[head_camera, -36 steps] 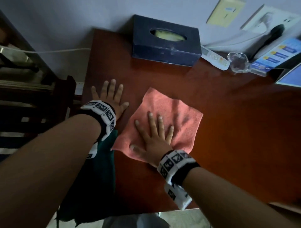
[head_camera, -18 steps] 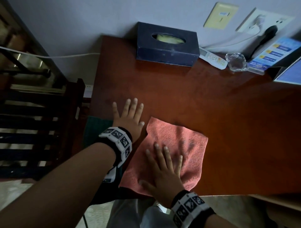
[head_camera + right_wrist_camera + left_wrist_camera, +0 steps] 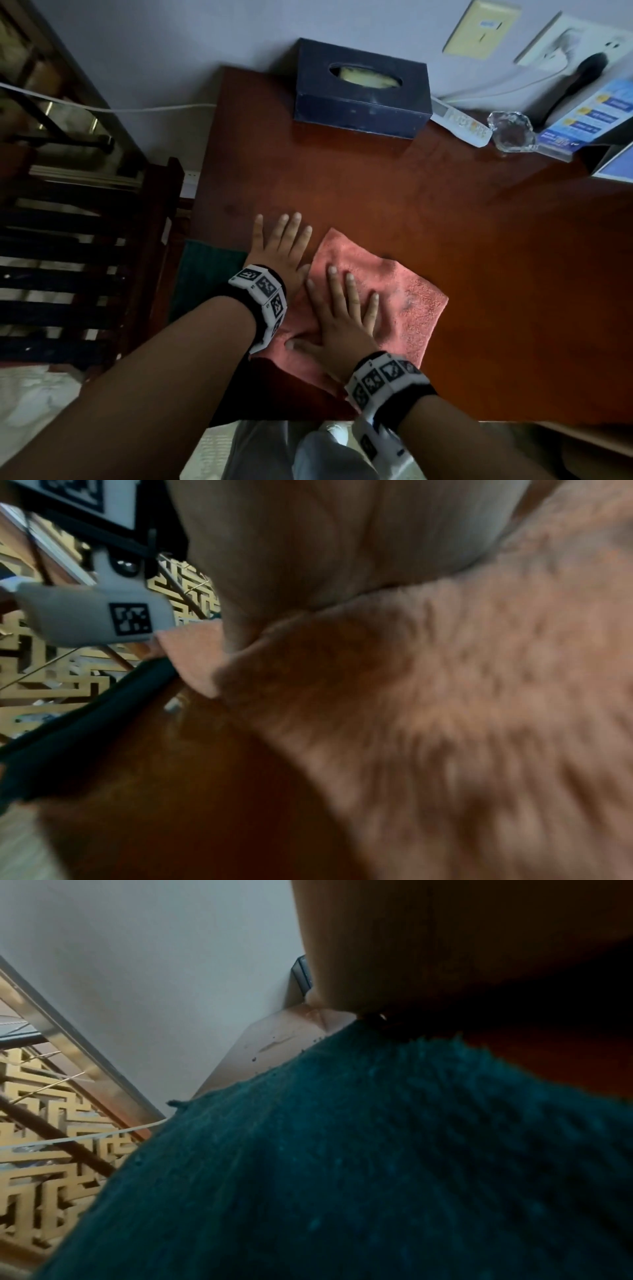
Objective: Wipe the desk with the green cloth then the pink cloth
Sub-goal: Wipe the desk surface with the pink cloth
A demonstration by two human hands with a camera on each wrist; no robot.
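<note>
Fingers of the right hand (image 3: 337,322) lie straight and spread, pressing flat on the pink cloth (image 3: 404,301) at the counter's (image 3: 479,257) near edge. Beside it, the left hand (image 3: 277,250) rests flat with released fingers, its wrist over the green cloth (image 3: 205,270) draped at the counter's left edge. A tissue box (image 3: 363,99) stands far back.

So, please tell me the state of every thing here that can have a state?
pink cloth: spread flat on the desk, under the right hand
green cloth: draped at the desk's left edge
left hand: flat, fingers straight
right hand: flat, pressing
tissue box: open, tissue inside
</note>
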